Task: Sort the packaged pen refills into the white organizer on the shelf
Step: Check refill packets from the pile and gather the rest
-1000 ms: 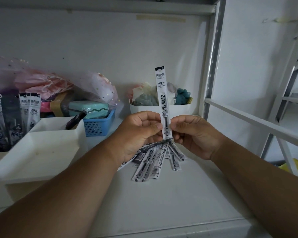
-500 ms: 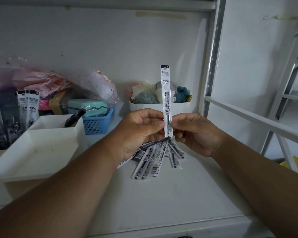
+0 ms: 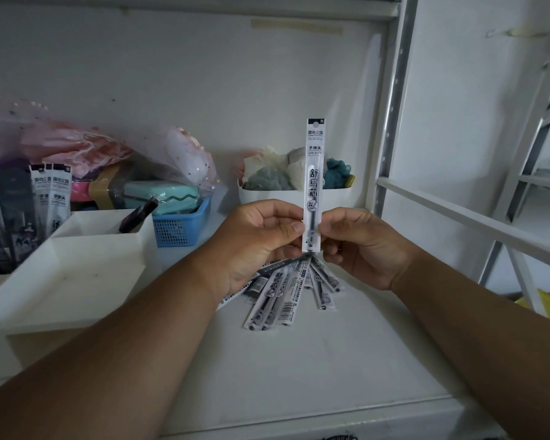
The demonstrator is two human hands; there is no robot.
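Observation:
One packaged pen refill (image 3: pixel 314 173) stands upright in a white sleeve with black print, pinched at its lower end between my left hand (image 3: pixel 254 242) and my right hand (image 3: pixel 359 246). Under my hands a fan of several more packaged refills (image 3: pixel 283 296) hangs down toward the shelf; which hand holds the fan is hidden. The white organizer (image 3: pixel 77 258) sits at the left, with stepped compartments. Its rear slots hold several upright refill packs (image 3: pixel 50 198) and a dark item (image 3: pixel 138 214) leans in a middle compartment.
A blue mesh basket (image 3: pixel 181 230) with a teal case stands behind the organizer, under a pink crumpled bag (image 3: pixel 86 144). A white tub (image 3: pixel 267 195) of soft coloured items sits at the back. A metal shelf upright (image 3: pixel 391 122) and white rails (image 3: pixel 458 220) lie to the right.
The upright refill has turned between my fingers, showing its narrow side half a second ago and its printed front again now. My hands stay in the same place.

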